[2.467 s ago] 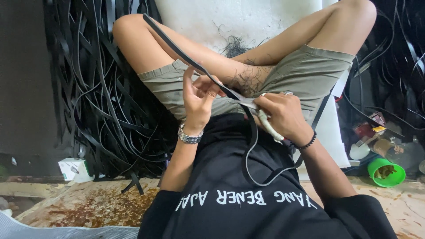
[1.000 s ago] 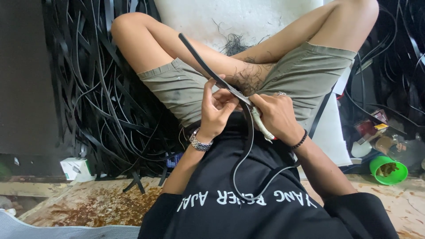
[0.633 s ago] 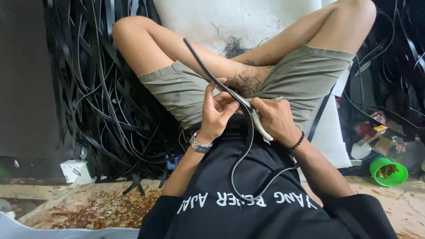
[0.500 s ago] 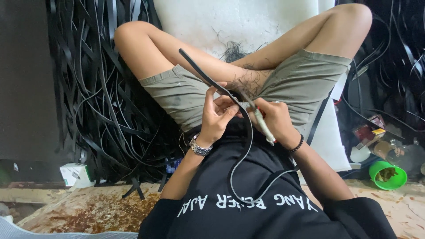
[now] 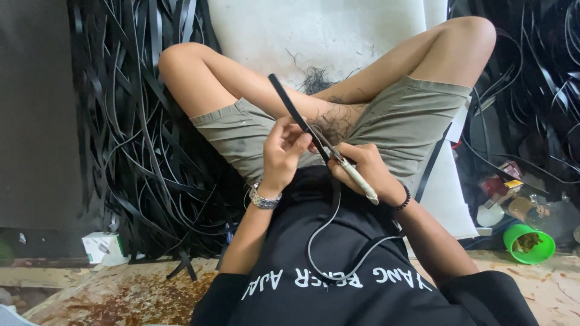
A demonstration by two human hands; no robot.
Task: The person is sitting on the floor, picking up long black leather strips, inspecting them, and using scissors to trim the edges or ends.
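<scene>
I sit cross-legged in olive shorts and a black shirt. My left hand (image 5: 283, 151), with a metal watch at the wrist, pinches a long black rubber strip (image 5: 290, 108) that slants up and to the left over my thigh. My right hand (image 5: 362, 172), with a dark bead bracelet, grips a white-handled knife (image 5: 356, 178) whose blade meets the strip just beside my left fingers. A thin pared-off black strand (image 5: 323, 241) curls down over my shirt.
A large heap of black rubber strips (image 5: 139, 151) lies at the left, more at the right (image 5: 531, 72). A white sheet (image 5: 314, 30) lies under my legs. A green cup (image 5: 528, 242) and small clutter sit at right, a small white box (image 5: 103, 246) at lower left.
The strip's free end has shortened and swung as it is drawn through. Both hands have shifted slightly; the trimmed strand over the shirt has grown longer.
</scene>
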